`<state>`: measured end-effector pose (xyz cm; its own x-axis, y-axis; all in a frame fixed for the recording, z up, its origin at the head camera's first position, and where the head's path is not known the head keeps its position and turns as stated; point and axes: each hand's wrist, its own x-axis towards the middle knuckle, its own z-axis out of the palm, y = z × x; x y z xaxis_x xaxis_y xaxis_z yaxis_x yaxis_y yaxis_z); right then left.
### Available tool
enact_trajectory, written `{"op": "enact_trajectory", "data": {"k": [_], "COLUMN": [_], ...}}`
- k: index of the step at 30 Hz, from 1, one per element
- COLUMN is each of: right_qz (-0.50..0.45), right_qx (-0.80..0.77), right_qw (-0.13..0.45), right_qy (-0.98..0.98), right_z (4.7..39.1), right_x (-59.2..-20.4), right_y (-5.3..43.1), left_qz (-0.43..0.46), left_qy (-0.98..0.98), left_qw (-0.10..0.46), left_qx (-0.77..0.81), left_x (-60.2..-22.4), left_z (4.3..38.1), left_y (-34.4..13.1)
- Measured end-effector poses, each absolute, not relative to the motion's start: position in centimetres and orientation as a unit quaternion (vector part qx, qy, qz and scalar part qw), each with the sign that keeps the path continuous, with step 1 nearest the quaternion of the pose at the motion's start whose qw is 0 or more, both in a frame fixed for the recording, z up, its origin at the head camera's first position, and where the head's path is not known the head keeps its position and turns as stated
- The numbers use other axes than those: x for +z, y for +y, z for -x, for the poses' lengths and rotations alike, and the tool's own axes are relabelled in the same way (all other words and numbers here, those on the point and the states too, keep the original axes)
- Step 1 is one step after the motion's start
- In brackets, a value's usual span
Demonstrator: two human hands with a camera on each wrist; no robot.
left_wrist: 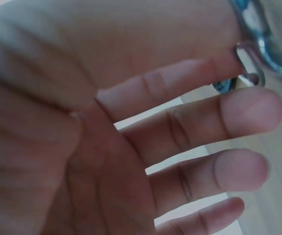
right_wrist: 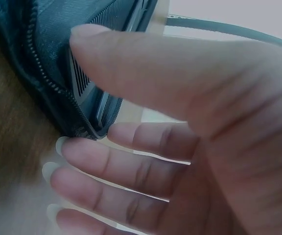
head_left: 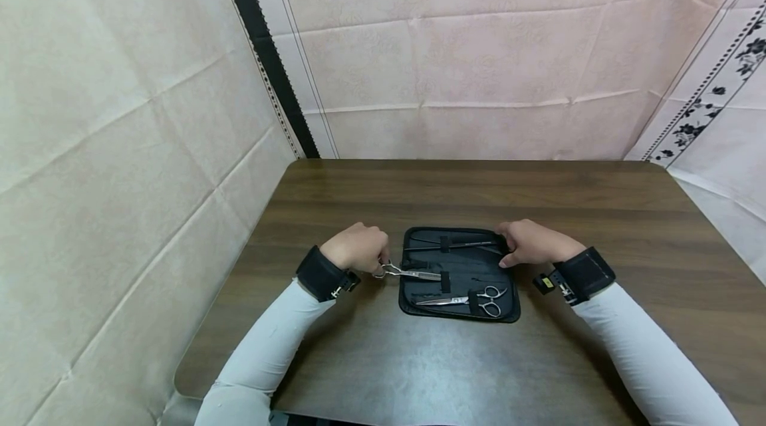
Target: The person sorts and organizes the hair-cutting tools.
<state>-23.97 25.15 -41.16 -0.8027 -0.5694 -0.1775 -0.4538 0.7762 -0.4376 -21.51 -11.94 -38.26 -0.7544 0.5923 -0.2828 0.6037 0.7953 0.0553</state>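
An open black zip case (head_left: 461, 266) lies flat on the table. At its left edge my left hand (head_left: 359, 248) pinches the handle of silver thinning scissors (head_left: 415, 273), whose blades reach into the case toward an elastic loop. The left wrist view shows part of the metal handle (left_wrist: 251, 63) by the thumb and index finger, the other fingers loosely bent. My right hand (head_left: 532, 242) grips the case's upper right corner. In the right wrist view its thumb lies over a comb (right_wrist: 80, 81) inside, with the fingers along the zip's outer edge. A second pair of scissors (head_left: 451, 301) sits in the lower loop.
The brown wood-grain table (head_left: 431, 366) extends around the case on all sides. Pale cloth (head_left: 479, 67) hangs behind the table and more covers the left side. A black band (head_left: 269, 54) runs down the left corner. Dark wrist straps (head_left: 583, 276) sit over white sleeves.
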Motion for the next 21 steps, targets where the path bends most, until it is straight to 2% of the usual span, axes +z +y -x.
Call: {"op": "enact_trajectory", "data": {"k": [21], "right_qz": [0.263], "right_qx": [-0.181], "right_qw": [0.158], "right_qy": [0.934], "right_z": [24.29], "right_x": [-41.64], "right_y": [25.05], "left_qz": [-0.338], "left_qy": [0.931], "left_qw": [0.133], "left_qx": [-0.038], "left_x": [-38.91], "left_z": [21.29], "left_y": [-10.92]}}
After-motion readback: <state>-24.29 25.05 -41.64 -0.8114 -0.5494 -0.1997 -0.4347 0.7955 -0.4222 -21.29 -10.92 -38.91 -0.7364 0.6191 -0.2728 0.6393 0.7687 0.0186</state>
